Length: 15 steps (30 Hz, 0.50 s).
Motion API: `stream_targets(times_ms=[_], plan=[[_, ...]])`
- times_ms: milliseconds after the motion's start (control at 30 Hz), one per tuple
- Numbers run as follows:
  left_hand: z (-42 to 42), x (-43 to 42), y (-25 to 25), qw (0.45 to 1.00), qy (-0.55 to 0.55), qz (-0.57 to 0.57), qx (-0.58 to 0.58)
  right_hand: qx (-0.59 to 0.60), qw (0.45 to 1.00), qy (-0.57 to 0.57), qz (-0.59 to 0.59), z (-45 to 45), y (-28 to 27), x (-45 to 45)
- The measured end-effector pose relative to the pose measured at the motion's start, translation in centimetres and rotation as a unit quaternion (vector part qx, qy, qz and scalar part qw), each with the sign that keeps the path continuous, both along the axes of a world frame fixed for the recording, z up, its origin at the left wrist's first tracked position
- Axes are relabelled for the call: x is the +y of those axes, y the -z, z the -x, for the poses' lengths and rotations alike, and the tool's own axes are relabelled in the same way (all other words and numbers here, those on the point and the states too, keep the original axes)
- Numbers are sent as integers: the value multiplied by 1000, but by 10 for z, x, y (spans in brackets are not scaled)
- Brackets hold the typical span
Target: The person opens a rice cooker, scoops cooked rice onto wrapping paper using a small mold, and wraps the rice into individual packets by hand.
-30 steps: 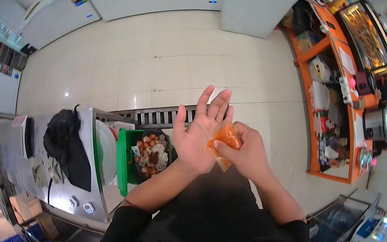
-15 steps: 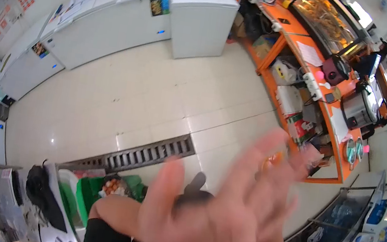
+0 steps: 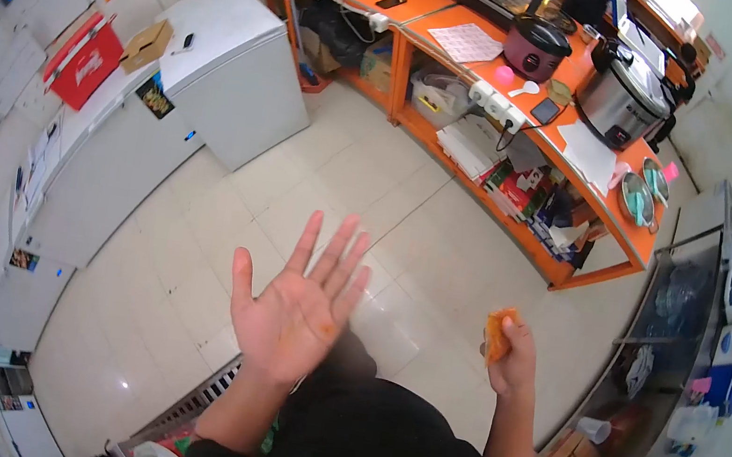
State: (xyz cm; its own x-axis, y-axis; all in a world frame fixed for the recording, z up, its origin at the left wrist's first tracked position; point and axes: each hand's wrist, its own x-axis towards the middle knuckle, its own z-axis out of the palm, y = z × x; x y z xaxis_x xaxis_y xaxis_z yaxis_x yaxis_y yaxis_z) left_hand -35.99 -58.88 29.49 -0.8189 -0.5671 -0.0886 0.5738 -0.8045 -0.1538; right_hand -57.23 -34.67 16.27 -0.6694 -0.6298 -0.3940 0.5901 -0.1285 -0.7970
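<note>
My left hand (image 3: 288,316) is raised palm up with its fingers spread, holding nothing. A small orange-brown smear shows on the palm below the little finger. To the right, my right hand (image 3: 515,357) is closed around a small orange packet (image 3: 498,333), which sticks out beside the thumb. The two hands are well apart, both above the tiled floor.
Ahead stands an orange counter (image 3: 642,246) with a silver cooker (image 3: 624,97), a purple pot (image 3: 535,48) and a phone (image 3: 545,112). White freezers (image 3: 250,88) with a red cooler box (image 3: 85,64) line the left. A metal rack (image 3: 670,312) is at the right.
The view has turned right towards the orange counter. My right hand has moved away from my left palm with the orange packet still in it. The green bin has mostly left the view.
</note>
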Motion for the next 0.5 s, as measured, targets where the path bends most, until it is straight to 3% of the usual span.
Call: stream_targets(times_ms=[100, 200, 333, 400, 500], plan=[[42, -52, 75, 999, -34, -17, -5, -49, 995, 82, 42, 42, 3, -26], [86, -108, 173, 998, -46, -19, -49, -13, 993, 77, 84, 93, 0, -63], [131, -192, 372, 981, 11, -64, -181, 58, 991, 100, 61, 171, 9, -112], [165, -226, 439, 910, 81, 11, -407, 84, 987, 114, 75, 211, 16, -135], [237, -264, 472, 852, 178, 31, -491, 45, 976, 137, 163, 266, 1, -178]])
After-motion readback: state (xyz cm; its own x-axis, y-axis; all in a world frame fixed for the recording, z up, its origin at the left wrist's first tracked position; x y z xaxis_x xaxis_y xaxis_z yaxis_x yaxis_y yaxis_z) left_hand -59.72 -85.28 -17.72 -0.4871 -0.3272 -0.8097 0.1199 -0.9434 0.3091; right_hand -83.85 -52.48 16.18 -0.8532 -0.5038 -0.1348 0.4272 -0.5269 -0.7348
